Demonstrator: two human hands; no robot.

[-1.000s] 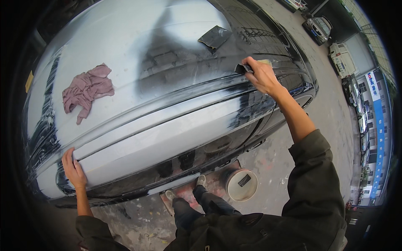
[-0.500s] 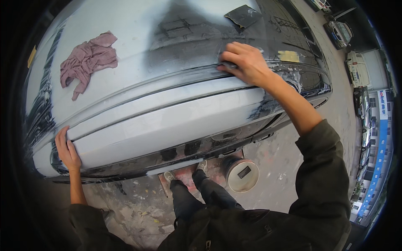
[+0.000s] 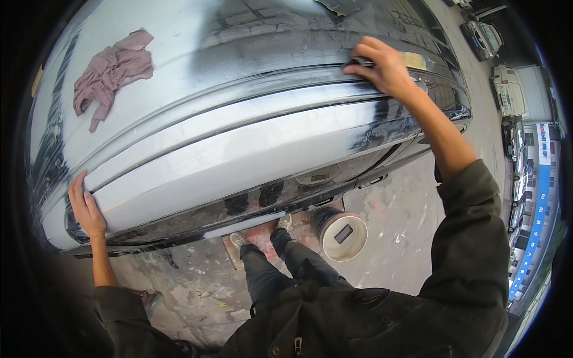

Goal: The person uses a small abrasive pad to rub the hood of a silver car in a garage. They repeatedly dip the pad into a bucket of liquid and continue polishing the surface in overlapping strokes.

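My right hand (image 3: 385, 67) is closed around a small dark piece of sandpaper (image 3: 361, 61), mostly hidden by the fingers. It is at the groove along the near edge of a car roof (image 3: 173, 59), where pale grey primer gives way to glossy black. At the far left, my left hand (image 3: 88, 209) lies on the pale roof side rail (image 3: 233, 158), its fingers stretched out. A crumpled mauve cloth (image 3: 113, 71) rests on the primed part of the roof. Beyond my right hand lies a dark sheet (image 3: 340, 6), partly cut off by the upper edge of the view.
A yellowish pad (image 3: 413, 61) sits on the roof just right of my right hand. Below the car, a bucket (image 3: 345, 238) with a dark rectangle in it stands beside the reddish board (image 3: 262, 235) under my feet. Parked cars (image 3: 482, 37) line the right side.
My right hand has moved right along the roof groove with the sandpaper. My left hand stays at the roof's left end. The view has shifted slightly, pushing the dark sheet toward the top edge.
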